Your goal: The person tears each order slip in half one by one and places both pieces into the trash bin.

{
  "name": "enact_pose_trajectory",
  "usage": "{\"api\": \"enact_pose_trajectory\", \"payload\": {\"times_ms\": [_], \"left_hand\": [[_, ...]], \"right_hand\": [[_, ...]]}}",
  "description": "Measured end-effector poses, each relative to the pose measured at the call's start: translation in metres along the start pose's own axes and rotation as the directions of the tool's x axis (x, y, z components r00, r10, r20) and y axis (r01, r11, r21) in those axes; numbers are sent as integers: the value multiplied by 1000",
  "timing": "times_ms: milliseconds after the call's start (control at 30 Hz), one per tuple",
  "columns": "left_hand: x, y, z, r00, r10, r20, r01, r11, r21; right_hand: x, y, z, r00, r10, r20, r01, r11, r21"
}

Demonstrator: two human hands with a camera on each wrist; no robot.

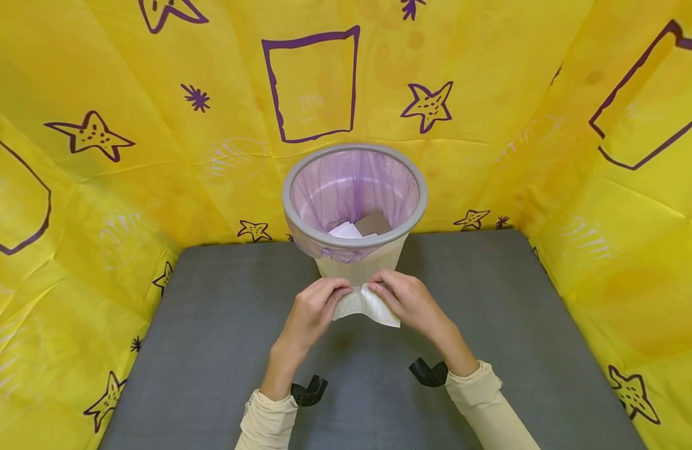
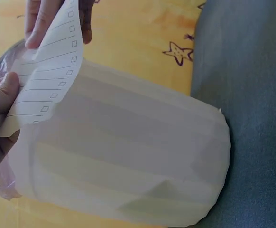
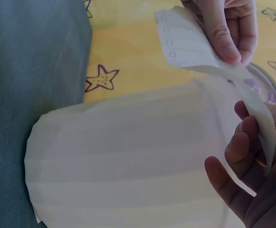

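Note:
A lined paper sheet [image 1: 379, 307] with a row of small checkboxes is stretched between both hands, in front of the trash bin [image 1: 359, 267]. My left hand [image 1: 314, 309] pinches its left part between thumb and fingers, and my right hand [image 1: 412, 301] pinches the right part. The sheet dips and curves at the middle, where the fingertips come close together. In the left wrist view the sheet [image 2: 57, 66] shows its printed side. From the right wrist, the paper [image 3: 188, 40] bends sharply between the hands, and its near part stands edge-on inside the right fingers [image 3: 237, 147].
A purple liner [image 1: 357, 181] hangs inside the bin's grey rim [image 1: 287, 200]. White paper [image 1: 346, 230] and a brown piece [image 1: 374, 222] lie within. The bin stands at the back of the dark table [image 1: 222, 350], against yellow patterned cloth [image 1: 227, 94]. Black curved pieces [image 1: 310, 392] sit at both wrists.

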State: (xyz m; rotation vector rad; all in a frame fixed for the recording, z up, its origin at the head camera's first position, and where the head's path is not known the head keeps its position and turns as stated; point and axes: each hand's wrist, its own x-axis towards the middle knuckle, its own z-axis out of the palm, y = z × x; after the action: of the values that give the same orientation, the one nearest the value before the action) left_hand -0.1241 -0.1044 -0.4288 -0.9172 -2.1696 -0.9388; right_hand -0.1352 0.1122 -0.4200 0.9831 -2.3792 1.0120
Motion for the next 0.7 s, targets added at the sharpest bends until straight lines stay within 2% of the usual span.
{"api": "enact_pose_trajectory", "payload": {"times_ms": [400,700], "left_hand": [[-3,-2,0,999,-23,-50,22,1000,-7],[-2,-4,-4,998,-42,-38,42,999,-7]], "right_hand": [[-2,4,2,1000,11,-13,-11,1000,8],[-2,4,1,1000,0,-18,0,1000,8]]}}
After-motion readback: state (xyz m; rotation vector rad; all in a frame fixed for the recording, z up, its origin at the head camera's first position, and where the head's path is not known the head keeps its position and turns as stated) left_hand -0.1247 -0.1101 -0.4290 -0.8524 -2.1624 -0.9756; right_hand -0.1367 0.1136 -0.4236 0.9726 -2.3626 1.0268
